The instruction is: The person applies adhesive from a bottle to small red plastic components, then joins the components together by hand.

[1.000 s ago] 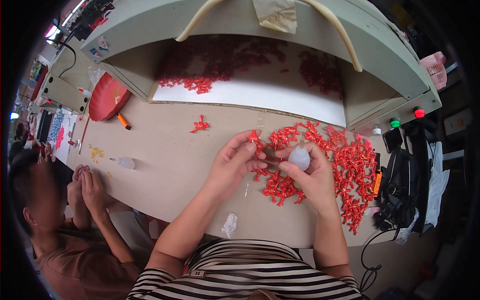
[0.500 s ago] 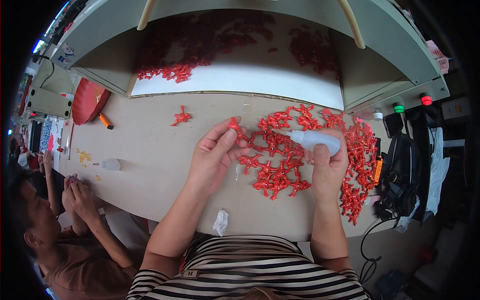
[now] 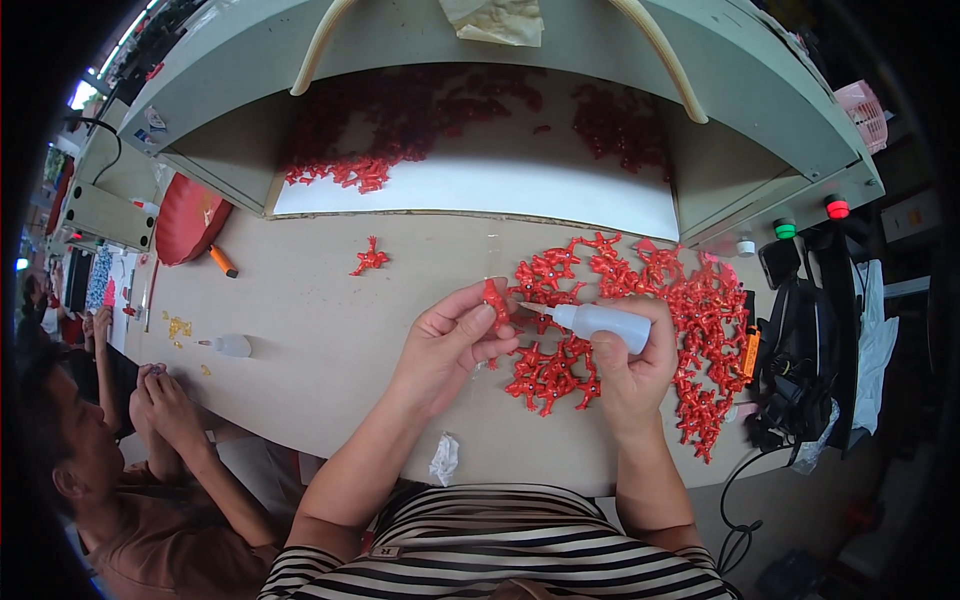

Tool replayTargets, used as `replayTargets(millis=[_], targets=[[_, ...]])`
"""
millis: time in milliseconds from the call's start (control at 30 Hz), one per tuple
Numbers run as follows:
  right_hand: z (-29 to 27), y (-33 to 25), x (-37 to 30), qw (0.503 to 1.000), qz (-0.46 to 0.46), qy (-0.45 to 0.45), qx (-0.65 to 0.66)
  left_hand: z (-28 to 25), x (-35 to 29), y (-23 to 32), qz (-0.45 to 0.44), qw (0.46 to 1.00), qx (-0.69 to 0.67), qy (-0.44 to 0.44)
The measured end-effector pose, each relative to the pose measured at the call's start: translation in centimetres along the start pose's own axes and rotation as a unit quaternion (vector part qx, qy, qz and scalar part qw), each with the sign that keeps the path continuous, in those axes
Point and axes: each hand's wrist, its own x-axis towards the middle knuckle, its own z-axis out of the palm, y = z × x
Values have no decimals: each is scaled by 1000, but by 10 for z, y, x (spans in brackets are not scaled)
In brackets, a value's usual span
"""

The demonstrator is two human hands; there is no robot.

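Note:
Between the thumb and fingers of my left hand (image 3: 458,335) is a small red figurine (image 3: 495,303) with limbs. My right hand (image 3: 640,370) grips a squeeze bottle (image 3: 605,325), translucent white with a thin pointed nozzle. The nozzle points left, its tip close to the figurine; whether they touch I cannot tell. Under and beside my right hand lies a spread of red figurines (image 3: 555,375), several with a dark dot on the body. A denser heap of them (image 3: 708,345) is on the right. One lone red figurine (image 3: 370,257) rests on the table, left of my hands.
A metal booth (image 3: 480,212) with more red pieces inside stands at the back. Crumpled white tissue (image 3: 444,458) lies near the front edge. To the left are another squeeze bottle (image 3: 232,345), an orange lighter (image 3: 222,261), a red basin (image 3: 190,220) and a co-worker's hands (image 3: 165,405).
My right hand has moved slightly left and down, bringing the bottle's nozzle close to the held figurine. The figurine in my left hand is now more upright. The whole view has shifted a little.

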Motion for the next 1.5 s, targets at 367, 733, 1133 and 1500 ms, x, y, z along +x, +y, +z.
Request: replayTargets(millis=[367, 733, 1133, 1500], targets=[[3, -2, 3, 999, -32, -8, -43, 1, -1, -1, -7, 1000, 16, 11], [5, -2, 3, 999, -19, -5, -37, 4, -2, 0, -11, 999, 30, 15], [4, -3, 2, 998, -23, -15, -49, 1, -2, -1, -11, 1000, 11, 2], [2, -2, 3, 998, -41, -23, -51, 0, -3, 0, -24, 1000, 7, -5]])
